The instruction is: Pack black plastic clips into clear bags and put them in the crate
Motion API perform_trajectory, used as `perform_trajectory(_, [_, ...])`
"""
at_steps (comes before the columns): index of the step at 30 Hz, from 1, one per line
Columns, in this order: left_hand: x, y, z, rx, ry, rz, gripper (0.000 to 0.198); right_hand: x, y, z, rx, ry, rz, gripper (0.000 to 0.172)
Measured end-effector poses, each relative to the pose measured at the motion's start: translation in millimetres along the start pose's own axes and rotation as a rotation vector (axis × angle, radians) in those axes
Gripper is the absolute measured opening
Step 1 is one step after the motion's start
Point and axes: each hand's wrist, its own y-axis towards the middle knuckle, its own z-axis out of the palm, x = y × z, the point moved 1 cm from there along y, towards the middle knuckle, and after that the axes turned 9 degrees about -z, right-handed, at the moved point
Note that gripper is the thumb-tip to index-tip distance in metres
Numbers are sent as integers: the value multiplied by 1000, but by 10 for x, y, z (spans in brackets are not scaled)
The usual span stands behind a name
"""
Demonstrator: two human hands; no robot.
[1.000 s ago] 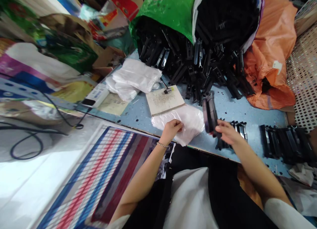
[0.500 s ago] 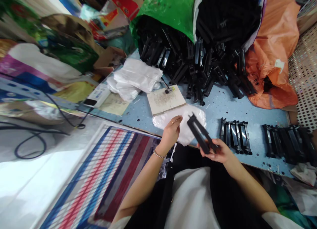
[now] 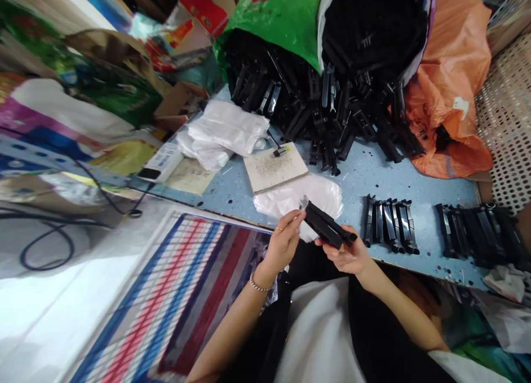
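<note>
Part [image 3: 326, 224] sits gripped in my right hand [image 3: 347, 257], pointing to ten o'clock. Earlier a gap parted it from my left hand [image 3: 285, 244]; now its far end reaches those bunched fingertips, bringing both hands to it. Whether they pinch it, I cannot tell. Bags [image 3: 326, 194] lie just past it toward twelve; a row [image 3: 390, 223] stays at two on the surface [image 3: 365, 176].

wears a white top [image 3: 317, 328] between five and six o'clock, flanked by black cloth [image 3: 375, 330], a short white sleeve [image 3: 456, 367] towards four, a silvery beaded bracelet [image 3: 259, 284] at six, and a thin gold-coloured ring [image 3: 280, 229] on the left hand [image 3: 284, 244].
</note>
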Motion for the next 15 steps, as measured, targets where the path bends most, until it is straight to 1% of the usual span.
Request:
perform_trajectory(2, [-20, -13, 27, 3, 7, 23, 60, -44, -8, -15, 2, 99, -73, 65])
perform_trajectory(3, [-44, -18, 40, 13, -9, 39, 61, -57, -2, -29, 15, 111, -78, 65])
perform_trajectory(5, [-92, -22, 52, 36, -51, 43, 60, -64, 11, -56, 73, 79, -20, 66])
perform_trajectory(7, [-104, -14, 41, 28, -73, -17, 54, -53, 7, -76, 123, 45, 21, 67])
perform_trajectory(10, [-35, 15, 18, -12, -133, -142, 48, -27, -22, -96, 116, 49, -64, 67])
perform_trajectory(12, [28, 34, 14, -28, -207, -177, 50, -23, -39, -107, 106, 35, -77, 67])
perform_trajectory(13, [57, 42, 12, -33, -239, -183, 51, -23, -44, -112, 120, 30, -53, 67])
perform_trajectory(15, [106, 58, -3, -42, -291, -198, 52, -20, -50, -121, 201, 46, 21, 68])
